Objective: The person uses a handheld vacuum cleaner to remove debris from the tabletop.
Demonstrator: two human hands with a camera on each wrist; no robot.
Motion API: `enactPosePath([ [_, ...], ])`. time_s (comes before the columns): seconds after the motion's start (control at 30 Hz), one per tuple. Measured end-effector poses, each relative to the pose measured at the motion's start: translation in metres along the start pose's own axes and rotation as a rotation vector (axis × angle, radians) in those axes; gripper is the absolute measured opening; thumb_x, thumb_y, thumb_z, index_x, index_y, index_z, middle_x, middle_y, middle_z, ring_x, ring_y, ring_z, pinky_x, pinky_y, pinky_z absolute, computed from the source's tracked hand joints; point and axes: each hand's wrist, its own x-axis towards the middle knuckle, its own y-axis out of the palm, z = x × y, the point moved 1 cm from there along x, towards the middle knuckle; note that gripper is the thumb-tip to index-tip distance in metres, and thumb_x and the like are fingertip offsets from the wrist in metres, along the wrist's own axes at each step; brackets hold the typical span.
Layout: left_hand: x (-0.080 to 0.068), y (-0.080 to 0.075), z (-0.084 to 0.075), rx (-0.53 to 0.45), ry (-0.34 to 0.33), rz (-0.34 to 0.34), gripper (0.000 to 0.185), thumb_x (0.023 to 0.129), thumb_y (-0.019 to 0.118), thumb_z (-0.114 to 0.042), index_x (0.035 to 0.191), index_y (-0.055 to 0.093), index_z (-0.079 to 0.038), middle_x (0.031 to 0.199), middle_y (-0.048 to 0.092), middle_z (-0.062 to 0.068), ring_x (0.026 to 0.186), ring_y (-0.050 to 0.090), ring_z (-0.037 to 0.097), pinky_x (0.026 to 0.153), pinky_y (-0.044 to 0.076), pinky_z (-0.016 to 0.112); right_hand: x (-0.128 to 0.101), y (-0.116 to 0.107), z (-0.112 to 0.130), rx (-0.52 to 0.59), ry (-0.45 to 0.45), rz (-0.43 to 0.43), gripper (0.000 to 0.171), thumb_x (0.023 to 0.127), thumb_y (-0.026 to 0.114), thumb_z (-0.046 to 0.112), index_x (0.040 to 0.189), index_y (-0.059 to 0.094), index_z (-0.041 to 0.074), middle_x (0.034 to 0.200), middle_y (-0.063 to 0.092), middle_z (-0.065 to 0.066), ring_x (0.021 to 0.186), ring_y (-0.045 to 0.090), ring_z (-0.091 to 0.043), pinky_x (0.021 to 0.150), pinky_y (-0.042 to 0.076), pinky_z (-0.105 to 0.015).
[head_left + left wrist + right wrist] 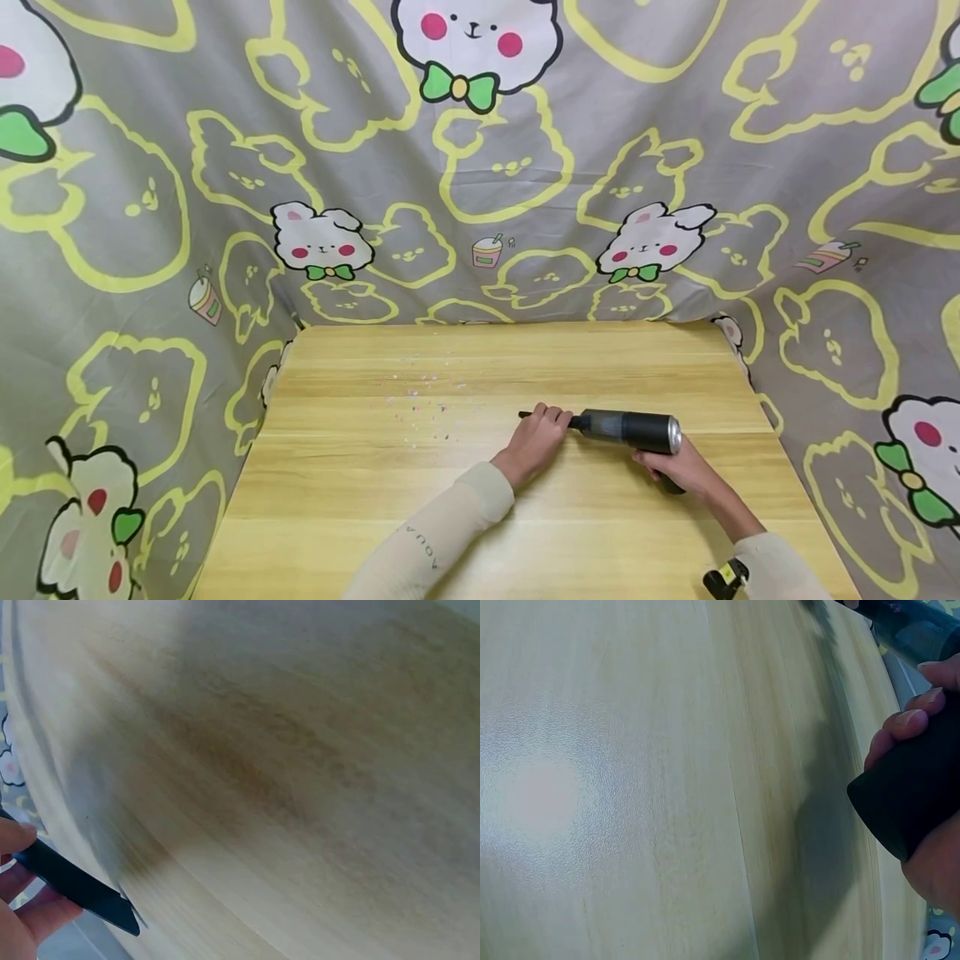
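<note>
The vacuum lies left-right; right hand grips its handle, left hand pinches the nozzle, confetti beyond

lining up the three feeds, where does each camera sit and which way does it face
Head: worn high, looking forward and down at the wooden table; both hands and sleeves show.
Left wrist: low over the tabletop; left hand pinches the black nozzle.
Right wrist: low, along the table; right hand grips the black handle.
Shared: head and wrist views all show the handheld vacuum.
</note>
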Motion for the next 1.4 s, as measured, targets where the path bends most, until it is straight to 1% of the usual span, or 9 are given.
enactPosePath([
  [0.2, -0.002, -0.001, 0.002, -0.019, -0.013, -0.008, 0.024, 0.100, 0.065, -0.003, 0.121, 0.071, -0.011, 0.112, 0.078, 0.003, 0.098, 0.073, 0.017, 0.079, 0.064, 0.017, 0.004, 0.001, -0.002, 0.006, 0.015, 0.020, 0.008, 0.095, 0.067, 0.001, 0.097, 0.060, -0.001, 0.061, 0.058, 0.006, 0.050, 0.056, -0.012, 0.050, 0.053, -0.032],
  [0.37, -0.003, -0.001, 0.004, -0.006, -0.012, -0.016, 0.023, 0.100, 0.065, -0.003, 0.120, 0.071, -0.012, 0.111, 0.078, 0.002, 0.096, 0.073, 0.016, 0.077, 0.064, 0.017, 0.005, 0.003, -0.001, 0.032, 0.016, 0.024, 0.009, 0.095, 0.068, 0.001, 0.099, 0.061, -0.002, 0.063, 0.059, 0.003, 0.050, 0.056, -0.014, 0.049, 0.053, -0.033],
  [0.53, -0.005, -0.002, 0.007, 0.010, -0.014, 0.002, 0.024, 0.100, 0.064, -0.004, 0.121, 0.070, -0.013, 0.112, 0.077, 0.001, 0.097, 0.073, 0.016, 0.078, 0.064, 0.017, 0.007, 0.006, 0.000, 0.033, -0.009, 0.027, 0.012, 0.095, 0.068, 0.000, 0.102, 0.059, -0.004, 0.063, 0.060, -0.002, 0.050, 0.056, -0.020, 0.049, 0.053, -0.034],
  [0.7, -0.008, -0.001, 0.010, 0.008, -0.019, 0.012, 0.025, 0.099, 0.064, -0.004, 0.122, 0.070, -0.013, 0.113, 0.077, 0.002, 0.099, 0.073, 0.016, 0.081, 0.065, 0.019, 0.009, 0.011, 0.001, 0.012, -0.029, 0.034, 0.014, 0.095, 0.067, 0.000, 0.103, 0.058, -0.006, 0.061, 0.059, -0.008, 0.050, 0.055, -0.032, 0.050, 0.054, -0.035],
  [0.77, -0.009, 0.000, 0.012, 0.012, -0.021, 0.005, 0.025, 0.099, 0.064, -0.004, 0.123, 0.070, -0.012, 0.113, 0.077, 0.002, 0.099, 0.073, 0.016, 0.081, 0.065, 0.018, 0.010, 0.012, 0.002, 0.002, -0.025, 0.030, 0.015, 0.095, 0.068, 0.001, 0.103, 0.058, -0.007, 0.061, 0.059, -0.006, 0.050, 0.055, -0.031, 0.051, 0.054, -0.034],
  [0.9, -0.011, 0.000, 0.017, 0.011, -0.026, -0.001, 0.025, 0.100, 0.064, -0.004, 0.123, 0.070, -0.012, 0.113, 0.077, 0.002, 0.099, 0.073, 0.016, 0.082, 0.064, 0.018, 0.014, 0.015, 0.004, -0.011, 0.005, 0.014, 0.020, 0.094, 0.070, 0.003, 0.104, 0.058, -0.009, 0.061, 0.058, 0.003, 0.049, 0.056, -0.020, 0.051, 0.054, -0.032],
  [1.0, -0.013, 0.001, 0.021, -0.001, -0.034, -0.003, 0.025, 0.099, 0.065, -0.003, 0.121, 0.071, -0.011, 0.112, 0.077, 0.002, 0.098, 0.073, 0.016, 0.081, 0.064, 0.018, 0.019, 0.019, 0.005, -0.011, 0.016, 0.017, 0.022, 0.094, 0.070, 0.004, 0.106, 0.057, -0.010, 0.062, 0.058, 0.004, 0.050, 0.056, -0.015, 0.051, 0.054, -0.032],
  [1.17, -0.015, 0.000, 0.029, -0.003, -0.055, -0.010, 0.023, 0.098, 0.065, -0.003, 0.119, 0.072, -0.011, 0.111, 0.077, 0.003, 0.097, 0.073, 0.017, 0.082, 0.065, 0.021, 0.028, 0.024, 0.005, -0.004, 0.034, 0.023, 0.017, 0.094, 0.070, 0.004, 0.102, 0.058, -0.004, 0.061, 0.057, 0.003, 0.050, 0.056, -0.012, 0.051, 0.054, -0.032],
  [1.4, -0.018, 0.002, 0.038, 0.012, -0.072, 0.003, 0.023, 0.100, 0.064, -0.005, 0.121, 0.072, -0.012, 0.113, 0.077, 0.002, 0.099, 0.074, 0.016, 0.084, 0.065, 0.021, 0.038, 0.031, 0.009, -0.008, 0.039, 0.032, 0.010, 0.095, 0.067, 0.002, 0.099, 0.060, -0.003, 0.061, 0.057, 0.000, 0.051, 0.056, -0.015, 0.052, 0.055, -0.032],
])
